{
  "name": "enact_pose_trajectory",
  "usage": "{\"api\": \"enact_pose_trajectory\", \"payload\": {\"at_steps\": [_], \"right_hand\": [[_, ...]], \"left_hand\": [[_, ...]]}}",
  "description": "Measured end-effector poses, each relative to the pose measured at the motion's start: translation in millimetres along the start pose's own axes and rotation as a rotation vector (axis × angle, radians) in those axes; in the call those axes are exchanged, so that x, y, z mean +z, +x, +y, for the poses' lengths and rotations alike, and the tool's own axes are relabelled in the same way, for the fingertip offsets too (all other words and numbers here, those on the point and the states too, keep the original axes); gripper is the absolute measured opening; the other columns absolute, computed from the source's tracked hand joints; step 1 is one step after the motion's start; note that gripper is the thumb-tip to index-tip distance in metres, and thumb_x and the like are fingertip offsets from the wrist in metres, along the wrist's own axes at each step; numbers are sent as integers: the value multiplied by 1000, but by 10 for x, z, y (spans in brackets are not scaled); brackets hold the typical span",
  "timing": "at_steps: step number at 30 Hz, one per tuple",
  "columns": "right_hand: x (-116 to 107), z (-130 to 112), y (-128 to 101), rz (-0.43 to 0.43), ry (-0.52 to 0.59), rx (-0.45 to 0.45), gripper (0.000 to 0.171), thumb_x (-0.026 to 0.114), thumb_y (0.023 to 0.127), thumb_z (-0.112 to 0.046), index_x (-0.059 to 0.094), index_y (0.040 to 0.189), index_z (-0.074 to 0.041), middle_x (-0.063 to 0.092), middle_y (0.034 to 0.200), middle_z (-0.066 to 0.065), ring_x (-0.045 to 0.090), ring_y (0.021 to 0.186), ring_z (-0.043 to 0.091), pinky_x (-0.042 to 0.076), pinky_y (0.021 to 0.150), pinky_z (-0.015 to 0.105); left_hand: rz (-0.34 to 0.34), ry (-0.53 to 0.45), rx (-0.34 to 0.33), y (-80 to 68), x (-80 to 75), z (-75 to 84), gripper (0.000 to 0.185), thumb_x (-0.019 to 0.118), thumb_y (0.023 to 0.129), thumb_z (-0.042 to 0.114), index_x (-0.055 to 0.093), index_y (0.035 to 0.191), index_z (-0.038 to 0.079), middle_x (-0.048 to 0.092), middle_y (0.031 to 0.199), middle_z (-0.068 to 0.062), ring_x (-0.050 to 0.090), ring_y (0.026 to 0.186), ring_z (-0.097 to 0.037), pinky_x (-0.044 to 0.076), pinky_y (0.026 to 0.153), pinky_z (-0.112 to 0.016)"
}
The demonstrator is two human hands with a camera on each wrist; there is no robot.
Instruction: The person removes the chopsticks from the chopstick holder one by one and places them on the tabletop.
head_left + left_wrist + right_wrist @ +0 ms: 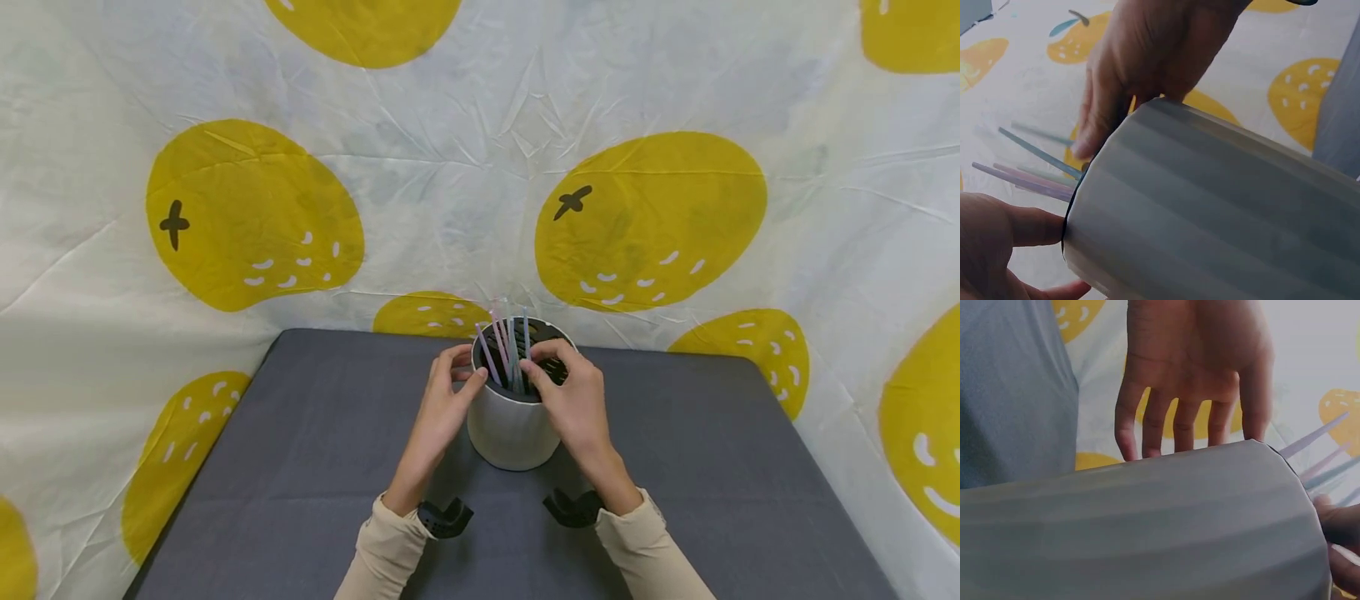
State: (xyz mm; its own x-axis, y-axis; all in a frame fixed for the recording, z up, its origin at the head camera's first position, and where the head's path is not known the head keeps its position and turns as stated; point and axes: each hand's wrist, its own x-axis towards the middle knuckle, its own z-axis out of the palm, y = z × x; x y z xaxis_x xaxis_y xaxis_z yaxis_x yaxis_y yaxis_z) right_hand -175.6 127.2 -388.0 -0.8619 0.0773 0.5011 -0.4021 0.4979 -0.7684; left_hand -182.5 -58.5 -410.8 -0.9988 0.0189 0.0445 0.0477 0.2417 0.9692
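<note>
A pale grey ribbed utensil holder point(510, 429) stands upright, with a black slotted insert point(551, 335) in its mouth. Several thin translucent straws point(495, 346) in pink, lilac and bluish tones rise from it. My left hand point(447, 398) touches the holder's left side, its thumb at the front rim; in the right wrist view its fingers point(1185, 425) reach fairly straight against the wall. Over the right of the opening, my right hand point(577, 400) pinches a bluish straw point(527, 325) between thumb and forefinger. Its fingertips point(1085, 147) hide the straw's lower part.
A dark grey cloth-covered table point(337, 442) lies beneath the holder. Close behind its back edge hangs a white cloth point(450, 217) printed with yellow fruit. Black bands point(444, 518) sit at both wrists, below beige sleeves point(390, 546).
</note>
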Motion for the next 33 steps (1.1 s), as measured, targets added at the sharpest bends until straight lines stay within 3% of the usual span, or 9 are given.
{"api": "enact_pose_trajectory", "payload": {"at_steps": [3, 7, 11, 14, 17, 20, 24, 28, 33], "right_hand": [[-26, -8, -2, 80, 132, -32, 16, 77, 94, -10, 74, 108, -3, 76, 101, 10, 72, 92, 20, 57, 85, 29], [-69, -19, 15, 207, 336, -162, 19, 70, 95, 5, 72, 113, 8, 75, 99, 13, 73, 84, 19, 57, 77, 19], [-98, -42, 48, 367, 547, -320, 22, 68, 90, 16, 68, 112, 18, 75, 95, 12, 73, 78, 18, 60, 77, 24], [-119, -58, 76, 505, 709, -422, 23, 71, 89, 15, 65, 110, 23, 75, 91, 14, 73, 73, 21, 62, 76, 29], [-174, -99, 99, 621, 827, -468, 27, 74, 89, 10, 63, 109, 24, 75, 87, 18, 73, 69, 23, 63, 73, 31], [-276, -165, 117, 696, 926, -445, 28, 75, 88, 9, 64, 109, 23, 73, 84, 20, 71, 66, 26, 63, 69, 33], [-437, -211, 116, 707, 988, -359, 25, 69, 92, 12, 63, 113, 23, 70, 84, 22, 68, 66, 28, 62, 66, 34], [-536, -159, 71, 676, 915, -235, 25, 64, 94, 16, 62, 116, 25, 70, 83, 19, 66, 61, 25, 60, 62, 30], [-552, 29, -62, 636, 821, -65, 27, 67, 94, 11, 64, 118, 24, 73, 86, 15, 68, 60, 20, 57, 59, 24]], "left_hand": [[-1, 4, 3, 5, -20, -13, 49, 64, 104, 31, 51, 148, 13, 53, 142, -16, 57, 123, -34, 51, 100, -53], [1, 5, 12, 18, -33, -18, 47, 63, 105, 30, 51, 147, 13, 54, 141, -17, 57, 122, -33, 50, 102, -53], [-7, 4, 7, 19, -36, -14, 47, 63, 105, 30, 51, 147, 13, 54, 141, -17, 56, 122, -33, 50, 101, -52], [-16, -1, -4, 10, -36, -9, 48, 63, 105, 32, 51, 148, 15, 53, 142, -15, 56, 122, -32, 51, 100, -51], [-20, -8, -14, 0, -37, -7, 48, 63, 105, 33, 51, 148, 16, 53, 142, -14, 55, 123, -31, 51, 101, -51], [-21, -13, -17, -8, -37, -1, 48, 63, 105, 33, 51, 148, 16, 53, 142, -14, 55, 123, -31, 52, 100, -50], [-18, -21, -19, -5, -33, 5, 47, 63, 105, 32, 51, 147, 16, 53, 142, -14, 54, 123, -31, 52, 99, -49], [-13, -20, -21, 10, -28, 6, 47, 63, 104, 31, 51, 147, 16, 53, 141, -14, 54, 122, -31, 51, 99, -49], [-15, -20, -16, 19, -26, -7, 47, 63, 104, 31, 51, 147, 15, 52, 141, -15, 54, 122, -33, 52, 97, -47]]}}
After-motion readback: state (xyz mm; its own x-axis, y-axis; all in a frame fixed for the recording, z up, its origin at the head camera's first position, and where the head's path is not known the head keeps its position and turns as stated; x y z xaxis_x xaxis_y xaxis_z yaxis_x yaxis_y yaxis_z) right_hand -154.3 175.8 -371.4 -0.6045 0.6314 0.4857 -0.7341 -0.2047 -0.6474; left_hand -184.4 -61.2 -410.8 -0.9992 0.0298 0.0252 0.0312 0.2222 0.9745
